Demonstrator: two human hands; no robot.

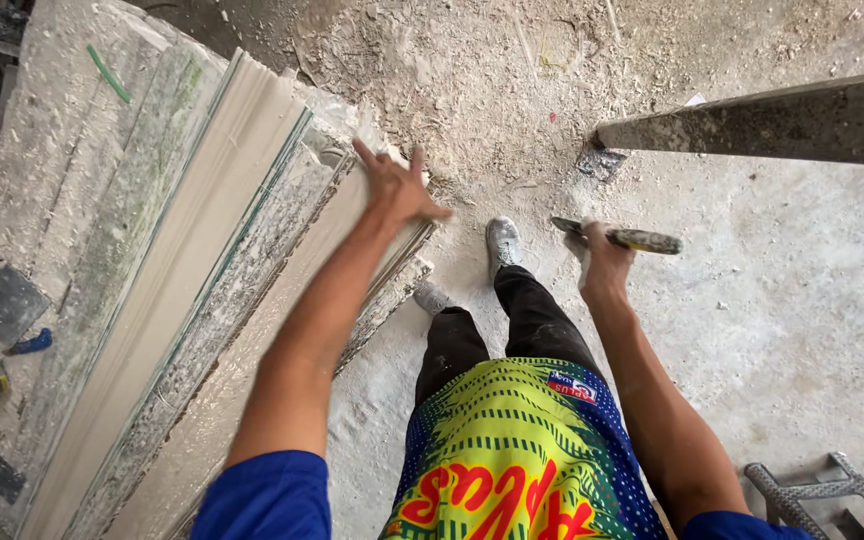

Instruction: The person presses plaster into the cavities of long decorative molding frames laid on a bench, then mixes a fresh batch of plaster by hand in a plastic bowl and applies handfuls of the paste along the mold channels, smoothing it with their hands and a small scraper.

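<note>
Dusty tool (620, 238), mid-part hidden inside right hand (602, 262).

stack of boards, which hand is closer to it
Left. The left hand is spread at the top edge of the stack of boards; the right hand is off to the side over the floor, gripping a knife.

I am looking down at what reads as a building site or a rough plastering workshop. The concrete floor (752, 300) is bare, dusty and strewn with white plaster crumbs and debris. Long moulded cornice strips (182, 300), caked in dried plaster, lie stacked along the left (several layers deep). A dirty metal beam (772, 120) crosses the upper right, and a chequer-plate step (822, 495) shows at the bottom right corner.
</note>
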